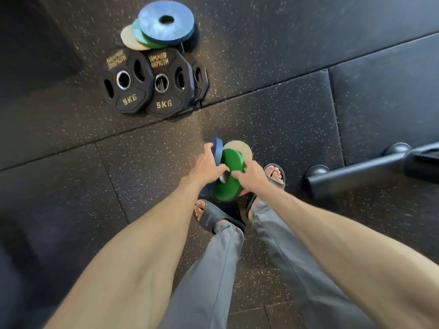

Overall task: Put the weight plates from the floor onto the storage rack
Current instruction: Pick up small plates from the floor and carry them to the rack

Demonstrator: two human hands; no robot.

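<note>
Plates [229, 162], apparently three, in both hands [206, 168] [249, 179]

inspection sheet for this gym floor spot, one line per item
surface: speckled rubber mats, seams showing
job's things: blue plate, green plate and pale plate held together above the feet; coloured stack and black plates marked 5KG ahead; cannot tell if those sit on a rack
clutter: nothing seen
grippers: left hand grips the blue plate; right hand grips the green plate
cables: nothing seen
surroundings: black frame at right; grey slides on the feet
</note>
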